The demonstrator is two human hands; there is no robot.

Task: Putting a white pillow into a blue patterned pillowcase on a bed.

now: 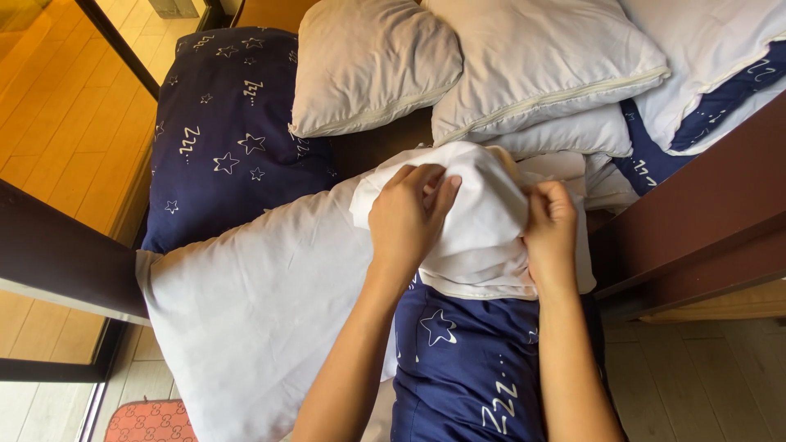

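**Both hands gripping a white pillowcase over the bed**

Nearest the person lies a navy pillow printed with white stars, running down between the two forearms. To its left spreads a pale sheet, and a red patterned mat shows on the floor below it. Above the navy pillow, the left hand pinches a bunched white pillowcase, its fingers closed on a fold at the top. The right hand clutches the same cloth at its right edge, fingers curled tight. Farther off, another star-print pillow lies at left, with two bare pale pillows stacked beside it. A dark wooden bed frame runs along the right.
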